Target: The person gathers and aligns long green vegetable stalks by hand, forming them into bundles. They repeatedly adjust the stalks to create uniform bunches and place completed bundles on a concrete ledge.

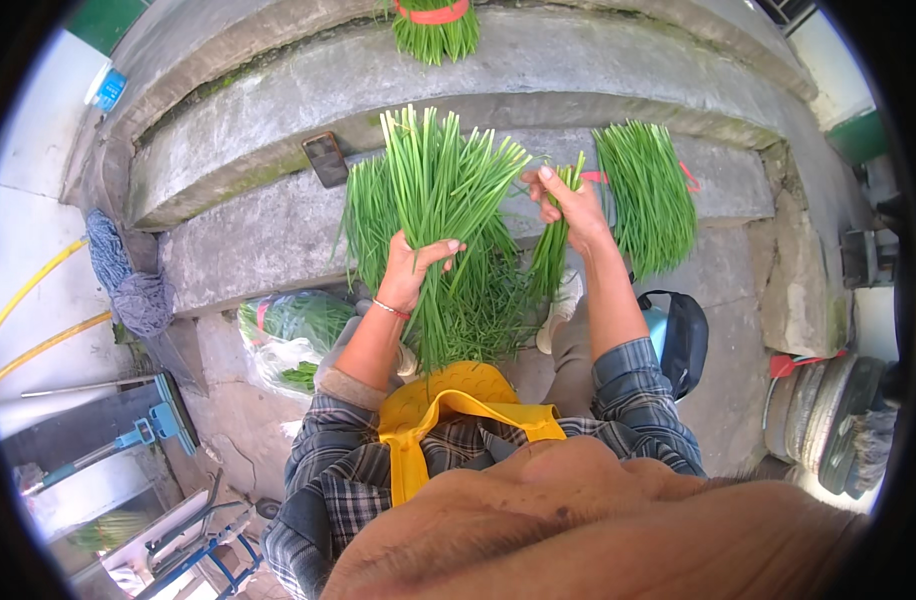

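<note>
My left hand (408,270) is closed round a thick bunch of chives (440,190), pale cut ends pointing away from me and green tips hanging toward my lap. My right hand (575,208) pinches a smaller bunch of chives (551,252), held upright just to the right of the big one. Behind and below my left hand's bunch lies a loose pile of chives (488,305), partly hidden by it. On the step to the right rests a chive bundle (648,205), with a pink strap (690,178) showing at its edge.
A dark phone (325,160) lies on the step at left. A tied chive bundle (436,35) sits on a higher step. Near my left leg is a clear plastic bag (288,345) with greens; by my right leg, a black bag (683,345). Concrete steps (538,75) rise ahead.
</note>
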A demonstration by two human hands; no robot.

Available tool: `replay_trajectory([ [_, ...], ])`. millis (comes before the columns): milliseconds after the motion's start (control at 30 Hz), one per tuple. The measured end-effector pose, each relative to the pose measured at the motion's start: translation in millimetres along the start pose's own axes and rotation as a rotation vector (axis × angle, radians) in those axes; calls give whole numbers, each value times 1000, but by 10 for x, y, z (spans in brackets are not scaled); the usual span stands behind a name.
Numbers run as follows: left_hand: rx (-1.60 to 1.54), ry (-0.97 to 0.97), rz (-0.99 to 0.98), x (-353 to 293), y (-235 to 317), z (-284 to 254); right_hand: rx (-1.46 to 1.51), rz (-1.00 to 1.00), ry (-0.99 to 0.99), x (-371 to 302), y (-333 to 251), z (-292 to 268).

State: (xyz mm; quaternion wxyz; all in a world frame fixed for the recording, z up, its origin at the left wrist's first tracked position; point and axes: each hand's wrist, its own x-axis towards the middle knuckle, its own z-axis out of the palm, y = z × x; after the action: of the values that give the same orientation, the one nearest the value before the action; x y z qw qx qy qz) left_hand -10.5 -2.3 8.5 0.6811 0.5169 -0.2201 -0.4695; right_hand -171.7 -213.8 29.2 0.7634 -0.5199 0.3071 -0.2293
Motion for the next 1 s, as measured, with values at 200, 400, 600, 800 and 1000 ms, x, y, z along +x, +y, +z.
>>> replay_trajectory([
  [200, 19, -1, -46, 32, 48, -54, 13, -38, -25, 5, 51, 13],
  [400, 140, 103, 42, 79, -65, -131, 786, -138, -468, -59, -33, -86],
  [600, 115, 63, -38, 63, -47, -95, -554, -315, 156, 11, 62, 115],
  [800, 162, -24, -146, 28, -48, -116, -911, -408, 33, -39, 92, 160],
  [1000, 138, -70, -130, 25, 0, -87, -328, -213, 356, 221, 243, -123],
])
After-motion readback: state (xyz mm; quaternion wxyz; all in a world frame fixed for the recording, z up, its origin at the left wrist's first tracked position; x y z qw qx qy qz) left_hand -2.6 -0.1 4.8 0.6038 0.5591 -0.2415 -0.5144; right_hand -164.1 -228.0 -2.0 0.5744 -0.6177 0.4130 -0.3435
